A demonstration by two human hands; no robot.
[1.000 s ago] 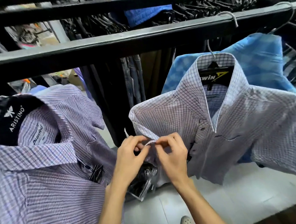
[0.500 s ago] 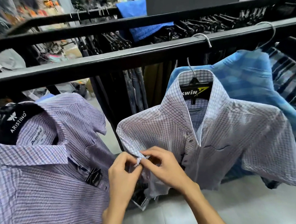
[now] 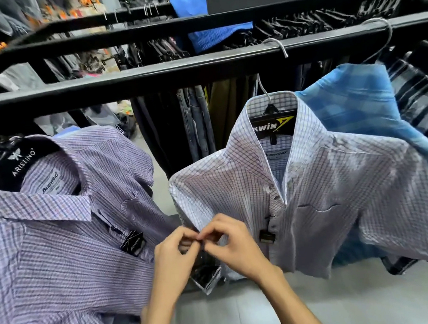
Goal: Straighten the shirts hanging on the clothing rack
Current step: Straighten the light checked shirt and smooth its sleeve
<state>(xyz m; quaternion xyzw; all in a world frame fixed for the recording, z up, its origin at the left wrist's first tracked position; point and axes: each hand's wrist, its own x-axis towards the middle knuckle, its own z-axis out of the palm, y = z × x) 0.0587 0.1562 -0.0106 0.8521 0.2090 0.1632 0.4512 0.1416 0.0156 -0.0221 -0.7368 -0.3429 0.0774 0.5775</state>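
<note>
Both hands pinch the checked shirt's sleeve hem.

Left hand (image 3: 175, 257) and right hand (image 3: 234, 245) meet, fingers (image 3: 207, 233) curled on the hem of the checked shirt (image 3: 323, 200), which hangs centre on the rail (image 3: 177, 71); a striped shirt (image 3: 62, 246) hangs left, a blue shirt (image 3: 354, 103) behind.

Left hand (image 3: 174, 252) and right hand (image 3: 234, 245) meet fingertip to fingertip — fingers curled, seemingly pinching — forearms angled inward.
</note>
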